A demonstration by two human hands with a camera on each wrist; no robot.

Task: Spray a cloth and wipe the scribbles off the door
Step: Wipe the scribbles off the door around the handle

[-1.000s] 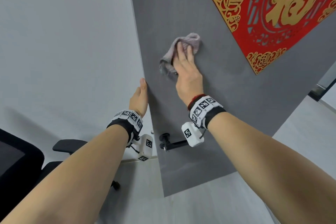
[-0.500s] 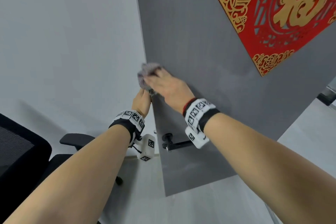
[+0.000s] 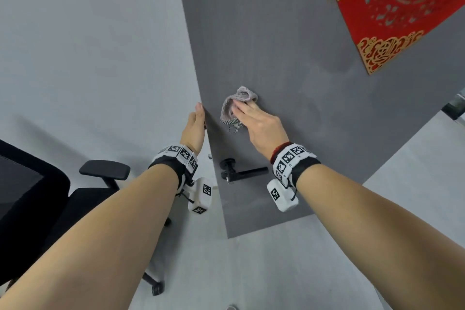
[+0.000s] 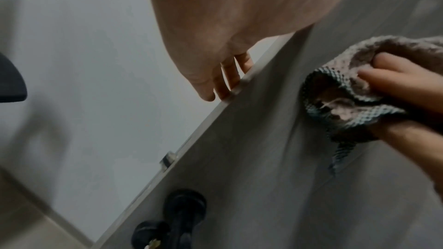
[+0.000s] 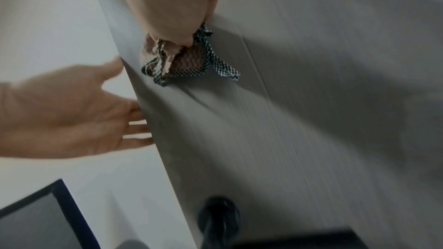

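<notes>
The grey door stands ajar in front of me. A crumpled grey cloth with a checked hem lies against its face, above the handle and near the free edge. My right hand presses the cloth to the door, fingers on top and thumb tucked under a fold; the left wrist view shows this cloth bunched in that hand. My left hand steadies the door's edge, with straight fingers behind it and the thumb at the front. Faint smears show to the right of the cloth.
A black lever handle sticks out just below both hands. A red and gold paper decoration covers the door's upper right. A black office chair stands at the lower left against the pale wall.
My right hand swept the cloth down and left to the door's edge beside the left hand, then back right a short way. The left hand stays on the edge.
</notes>
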